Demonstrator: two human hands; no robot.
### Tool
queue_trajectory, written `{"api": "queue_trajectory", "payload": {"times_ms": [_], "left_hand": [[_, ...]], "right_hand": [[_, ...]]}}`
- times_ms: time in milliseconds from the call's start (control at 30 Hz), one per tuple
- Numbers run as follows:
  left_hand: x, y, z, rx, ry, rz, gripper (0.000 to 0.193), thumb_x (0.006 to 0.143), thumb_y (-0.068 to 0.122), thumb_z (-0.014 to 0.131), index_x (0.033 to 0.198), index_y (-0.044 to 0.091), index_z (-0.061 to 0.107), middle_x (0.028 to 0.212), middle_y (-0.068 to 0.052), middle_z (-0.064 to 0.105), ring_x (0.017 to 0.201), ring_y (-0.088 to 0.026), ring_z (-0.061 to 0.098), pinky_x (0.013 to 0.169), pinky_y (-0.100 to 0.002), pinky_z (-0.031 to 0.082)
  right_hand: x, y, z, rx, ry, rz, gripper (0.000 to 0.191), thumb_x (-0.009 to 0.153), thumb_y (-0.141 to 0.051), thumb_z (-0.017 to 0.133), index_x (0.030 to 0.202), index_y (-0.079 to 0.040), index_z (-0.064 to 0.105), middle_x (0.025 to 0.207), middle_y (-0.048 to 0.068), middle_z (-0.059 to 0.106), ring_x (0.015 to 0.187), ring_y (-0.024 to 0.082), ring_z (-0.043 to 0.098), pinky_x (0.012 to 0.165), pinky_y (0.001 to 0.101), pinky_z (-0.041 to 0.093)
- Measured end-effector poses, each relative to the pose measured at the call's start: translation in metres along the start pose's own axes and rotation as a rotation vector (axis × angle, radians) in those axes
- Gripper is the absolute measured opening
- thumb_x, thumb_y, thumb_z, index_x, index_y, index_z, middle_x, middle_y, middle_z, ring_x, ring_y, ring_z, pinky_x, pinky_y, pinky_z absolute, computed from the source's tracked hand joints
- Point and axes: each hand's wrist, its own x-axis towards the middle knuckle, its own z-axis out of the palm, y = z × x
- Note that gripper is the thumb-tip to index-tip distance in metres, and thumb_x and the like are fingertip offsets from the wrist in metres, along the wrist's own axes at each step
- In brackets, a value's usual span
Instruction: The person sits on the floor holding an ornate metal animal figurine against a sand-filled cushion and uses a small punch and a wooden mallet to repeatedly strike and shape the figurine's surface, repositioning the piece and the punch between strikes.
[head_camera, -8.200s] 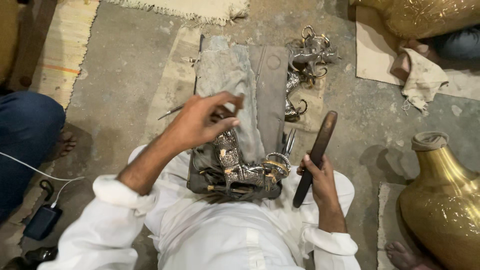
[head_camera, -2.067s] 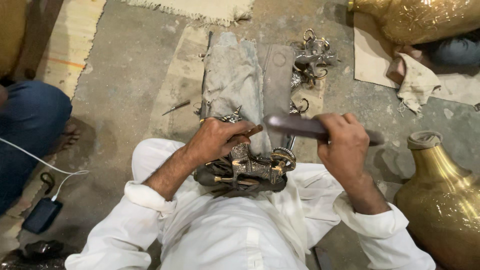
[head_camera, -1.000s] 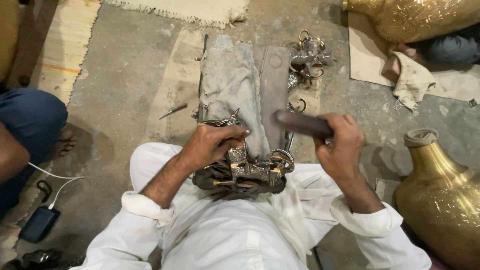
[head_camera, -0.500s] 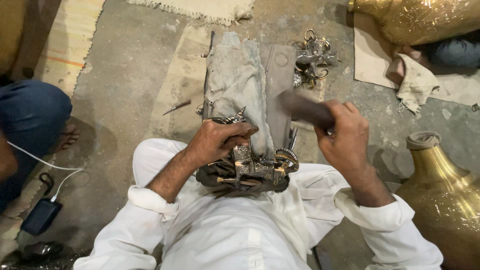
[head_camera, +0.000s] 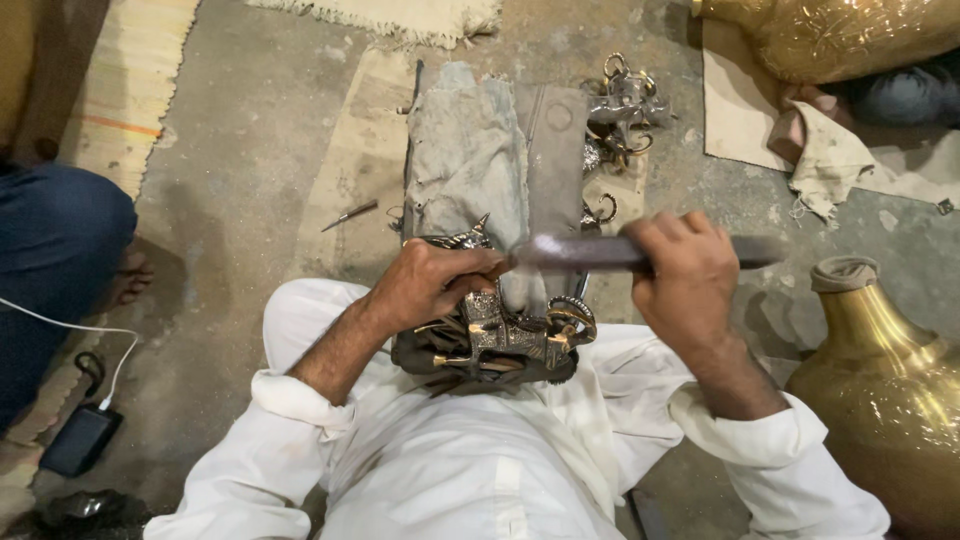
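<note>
I sit on the floor in white clothes with an ornate brass-and-silver metal ornament (head_camera: 505, 335) on my lap, against the near end of a long grey metal block (head_camera: 495, 165). My left hand (head_camera: 430, 280) grips a small tool or the top of the ornament; which one I cannot tell. My right hand (head_camera: 680, 275) is closed around a dark wooden mallet (head_camera: 600, 252), held level with its head just above the ornament and blurred by motion.
More metal fittings (head_camera: 620, 105) lie beyond the block at its right. A large brass vase (head_camera: 880, 370) stands at right, another brass vessel (head_camera: 830, 35) at top right with a cloth (head_camera: 825, 150). A thin tool (head_camera: 348, 214) lies on the floor. Another person's blue-trousered leg (head_camera: 55, 250) is at left, by a charger (head_camera: 80, 438).
My right hand has swung the mallet from raised and tilted to level, head down near my left hand. My left hand has stayed on the ornament.
</note>
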Motion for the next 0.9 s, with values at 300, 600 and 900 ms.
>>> {"api": "queue_trajectory", "payload": {"times_ms": [300,600,900], "left_hand": [[-0.005,-0.009,0.003,-0.036,0.028,0.044,0.039,0.084,0.003,0.080,0.121,0.007,0.070,0.103,-0.010,0.079,0.089,-0.021,0.080,0.075,-0.030,0.065],[-0.009,-0.006,0.006,-0.069,0.062,-0.007,0.038,0.086,0.004,0.081,0.121,0.009,0.069,0.104,-0.005,0.080,0.089,-0.017,0.080,0.073,-0.030,0.064],[-0.009,-0.010,0.006,-0.058,0.015,0.002,0.045,0.080,-0.005,0.073,0.123,0.007,0.068,0.104,-0.007,0.080,0.093,-0.018,0.081,0.075,-0.030,0.065]], "right_hand": [[0.001,-0.006,-0.003,-0.154,-0.010,-0.087,0.038,0.066,0.003,0.074,0.102,-0.009,0.071,0.090,0.007,0.066,0.088,0.034,0.061,0.078,0.0453,0.045],[0.014,-0.008,-0.012,0.042,0.003,-0.075,0.034,0.075,0.005,0.073,0.107,-0.008,0.070,0.101,0.009,0.070,0.088,0.033,0.062,0.079,0.0435,0.049],[0.016,-0.012,-0.017,-0.047,-0.044,-0.090,0.035,0.070,0.004,0.075,0.103,-0.008,0.070,0.093,0.010,0.069,0.089,0.034,0.063,0.078,0.0447,0.048]]}}
